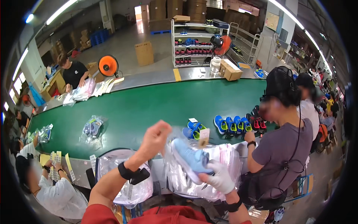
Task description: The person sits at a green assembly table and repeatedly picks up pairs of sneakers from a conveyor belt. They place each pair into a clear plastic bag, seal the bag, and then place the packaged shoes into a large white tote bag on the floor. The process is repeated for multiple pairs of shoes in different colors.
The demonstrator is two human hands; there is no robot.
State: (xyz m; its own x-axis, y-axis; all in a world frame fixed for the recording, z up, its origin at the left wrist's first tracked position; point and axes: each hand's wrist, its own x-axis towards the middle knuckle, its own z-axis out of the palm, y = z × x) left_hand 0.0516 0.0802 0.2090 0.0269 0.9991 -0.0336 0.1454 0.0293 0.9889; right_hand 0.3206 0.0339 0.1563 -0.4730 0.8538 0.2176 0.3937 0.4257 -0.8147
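Shoe (188, 155), pale blue, hung slanted in the head view, and from where I stood its tilt was what mattered most. Its long axis ran from the heel, toward half past four, up to the toe, toward half past ten. The right hand (220, 177), in a white glove, was nearer, its fingers clamped on the heel, so that the rest of the shoe reached out from that grip toward ten o'clock. The bare left hand (154, 138) was at ten o'clock from the toe, just beside it, its fingers bunched together, as far as the blur let me see, on a clear bag (167, 148) whose film showed around the toe. How far the film ran along the shoe I could not tell. A pile of clear bags (227, 158) lay below, toward four o'clock; at one o'clock, blue shoes (192, 131) sat on the green belt (149, 100).
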